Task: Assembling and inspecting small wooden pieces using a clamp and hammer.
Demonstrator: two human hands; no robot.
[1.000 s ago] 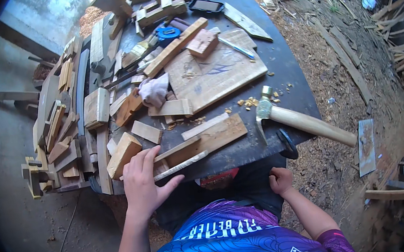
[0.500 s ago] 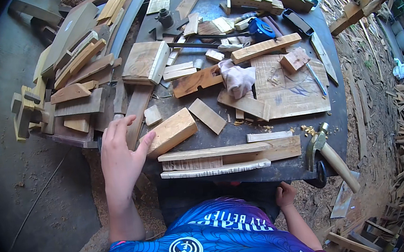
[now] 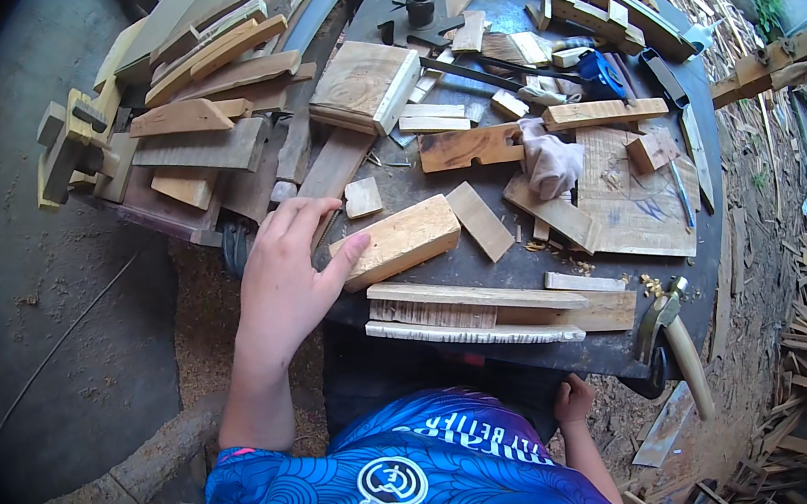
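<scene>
Tabletop [image 3: 526, 262], dark, laden with wood. Flat board [image 3: 626, 179], toward right edge. Channelled timber [image 3: 431, 313], along near edge. Claw hammer [image 3: 685, 358], near-right corner, handle overhanging. Left hand [image 3: 287, 271], near-left corner: thumb and fingers apart, thumb over left end of pale wood block [image 3: 402, 242]. Right hand [image 3: 573, 400], below near edge, finger state cannot be told. Pale wood block: near-left corner, behind channelled timber. Small offcut [image 3: 363, 198], just beyond block.

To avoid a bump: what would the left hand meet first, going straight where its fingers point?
Probably the small, pale, squarish wooden block, just beyond the left hand; depth is unclear.
</scene>
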